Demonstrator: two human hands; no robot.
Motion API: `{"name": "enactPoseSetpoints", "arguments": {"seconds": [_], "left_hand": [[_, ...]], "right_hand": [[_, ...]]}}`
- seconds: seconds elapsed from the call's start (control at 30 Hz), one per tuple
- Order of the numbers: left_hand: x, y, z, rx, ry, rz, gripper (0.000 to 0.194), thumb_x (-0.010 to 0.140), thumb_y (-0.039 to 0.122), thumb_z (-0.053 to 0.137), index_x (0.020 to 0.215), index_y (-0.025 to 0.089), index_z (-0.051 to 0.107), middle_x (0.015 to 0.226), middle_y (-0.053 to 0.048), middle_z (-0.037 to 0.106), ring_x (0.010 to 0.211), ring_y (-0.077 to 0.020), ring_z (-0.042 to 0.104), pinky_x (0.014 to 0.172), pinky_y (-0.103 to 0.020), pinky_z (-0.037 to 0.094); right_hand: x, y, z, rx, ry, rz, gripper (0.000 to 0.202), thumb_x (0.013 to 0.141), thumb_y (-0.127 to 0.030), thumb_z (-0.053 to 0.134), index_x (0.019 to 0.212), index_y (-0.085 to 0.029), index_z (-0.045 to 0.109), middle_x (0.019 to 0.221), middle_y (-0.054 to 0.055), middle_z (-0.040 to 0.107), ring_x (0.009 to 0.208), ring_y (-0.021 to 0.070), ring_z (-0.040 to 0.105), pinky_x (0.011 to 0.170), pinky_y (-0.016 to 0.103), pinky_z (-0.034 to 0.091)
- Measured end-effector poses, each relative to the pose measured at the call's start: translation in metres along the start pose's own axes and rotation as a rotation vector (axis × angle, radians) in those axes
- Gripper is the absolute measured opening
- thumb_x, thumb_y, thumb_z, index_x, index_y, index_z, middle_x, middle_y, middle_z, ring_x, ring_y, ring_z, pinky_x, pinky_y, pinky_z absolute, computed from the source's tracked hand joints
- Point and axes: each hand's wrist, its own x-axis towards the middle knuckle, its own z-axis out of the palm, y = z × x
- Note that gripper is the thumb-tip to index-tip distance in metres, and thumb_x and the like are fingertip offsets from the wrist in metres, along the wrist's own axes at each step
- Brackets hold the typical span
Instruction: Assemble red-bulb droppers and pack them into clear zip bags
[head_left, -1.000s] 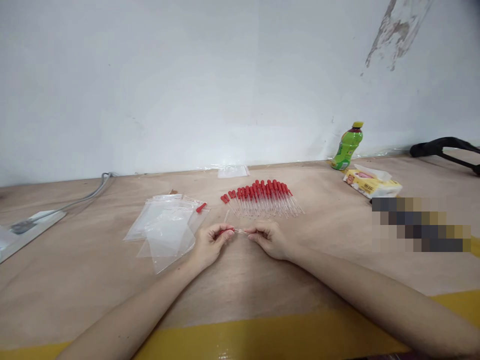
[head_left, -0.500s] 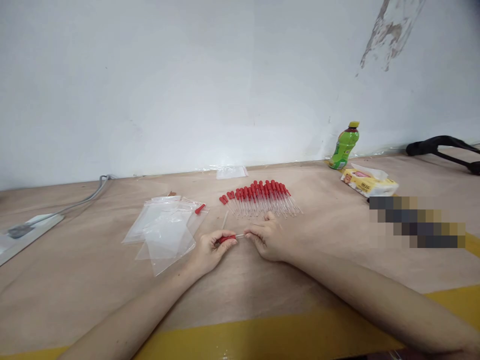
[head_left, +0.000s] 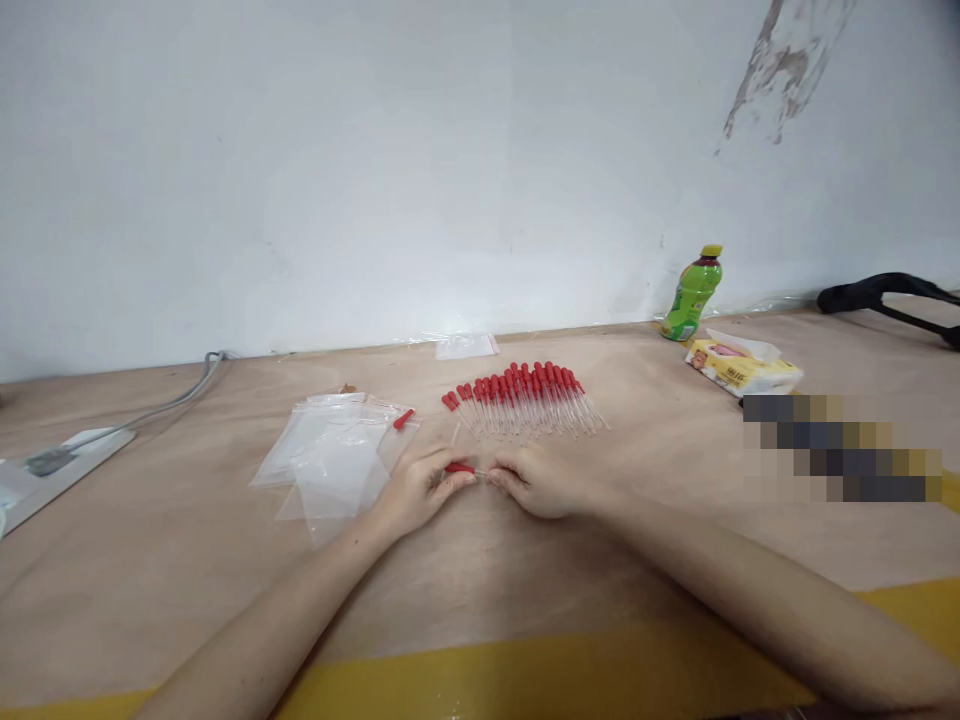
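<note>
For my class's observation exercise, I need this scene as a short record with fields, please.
Left hand: grip closed on a red bulb
Right hand: grip closed on a clear tube that meets the bulb
Beyond the hands: red-topped droppers in a row
To the left: overlapping clear bags, a loose bulb at their right edge
To the right: green bottle, yellow tissue pack
Unclear: how far the tube sits inside the bulb
</note>
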Motion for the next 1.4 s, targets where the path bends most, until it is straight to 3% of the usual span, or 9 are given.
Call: {"name": "enactPoseSetpoints", "arguments": {"seconds": [0.1,0.17,0.37,0.6,0.8,0.9,1.1,1.23,1.4], "left_hand": [[0.005,-0.02,-0.013,0.188,0.147,-0.053,0.029,0.083,0.034,0.046,0.101,0.018,0.06,0.105,-0.008,0.059,0.102,-0.0204,0.051,0.091,-0.034,0.038],[0.006,-0.037,-0.018,0.34,0.2,-0.153,0.031,0.084,0.036,0.042,0.099,0.018,0.062,0.109,-0.01,0.056,0.108,-0.0226,0.046,0.094,-0.038,0.033],[0.001,-0.068,-0.017,0.503,0.055,-0.441,0.038,0.085,0.044,0.034,0.11,0.027,0.058,0.125,-0.01,0.046,0.12,-0.0288,0.034,0.093,-0.048,0.029],[0.003,-0.07,-0.017,0.46,0.101,-0.377,0.031,0.083,0.038,0.042,0.097,0.021,0.063,0.111,-0.007,0.059,0.106,-0.0241,0.05,0.091,-0.041,0.035],[0.003,-0.065,-0.019,0.332,0.303,-0.328,0.016,0.076,0.03,0.051,0.076,0.019,0.062,0.083,-0.004,0.067,0.076,-0.0194,0.061,0.072,-0.03,0.046],[0.0,-0.059,-0.018,0.254,0.311,-0.337,0.011,0.075,0.027,0.052,0.072,0.019,0.057,0.073,-0.001,0.065,0.067,-0.017,0.062,0.065,-0.027,0.047],[-0.008,-0.037,-0.01,0.137,0.234,-0.257,0.017,0.079,0.034,0.05,0.07,0.019,0.048,0.072,-0.001,0.061,0.069,-0.0158,0.062,0.062,-0.025,0.046],[-0.009,-0.02,0.0,0.12,0.198,-0.251,0.017,0.08,0.035,0.048,0.075,0.019,0.046,0.067,0.0,0.058,0.064,-0.0151,0.059,0.057,-0.025,0.045],[-0.009,-0.007,0.011,-0.032,0.137,-0.248,0.025,0.082,0.033,0.047,0.102,0.018,0.052,0.091,-0.005,0.065,0.08,-0.0176,0.062,0.068,-0.028,0.048]], "right_hand": [[0.016,0.002,-0.009,0.139,-0.051,0.14,0.019,0.081,-0.022,0.043,0.076,-0.017,0.06,0.068,0.001,0.065,0.057,0.0106,0.055,0.054,0.02,0.037],[0.033,0.005,-0.014,0.128,0.005,0.285,0.021,0.08,-0.025,0.044,0.073,-0.017,0.062,0.067,0.001,0.065,0.057,0.0105,0.057,0.054,0.02,0.038],[0.09,0.017,-0.009,-0.174,0.283,0.548,0.026,0.079,-0.033,0.044,0.072,-0.018,0.065,0.081,0.008,0.066,0.082,0.0212,0.058,0.071,0.031,0.037],[0.109,0.019,0.007,-0.344,0.321,0.599,0.03,0.081,-0.032,0.042,0.083,-0.01,0.063,0.083,0.015,0.064,0.08,0.0237,0.057,0.083,0.042,0.027],[0.096,-0.008,0.021,-0.416,0.249,0.455,0.039,0.081,-0.045,0.041,0.081,-0.012,0.062,0.08,0.013,0.064,0.078,0.0225,0.056,0.086,0.043,0.022],[0.085,-0.024,0.03,-0.421,0.15,0.377,0.041,0.074,-0.051,0.047,0.076,-0.014,0.063,0.08,0.012,0.064,0.079,0.0236,0.056,0.087,0.044,0.022],[0.046,-0.022,0.02,-0.375,0.002,0.35,0.024,0.077,-0.037,0.048,0.075,-0.016,0.06,0.084,0.011,0.063,0.081,0.0228,0.056,0.077,0.038,0.033],[0.012,0.002,0.008,-0.306,0.073,0.23,0.01,0.078,-0.024,0.049,0.078,-0.015,0.054,0.088,0.01,0.059,0.081,0.0194,0.052,0.069,0.029,0.037],[-0.011,0.027,0.011,-0.065,0.274,0.121,0.008,0.083,-0.021,0.042,0.079,-0.017,0.048,0.076,0.004,0.057,0.07,0.0145,0.051,0.063,0.026,0.039]]}}
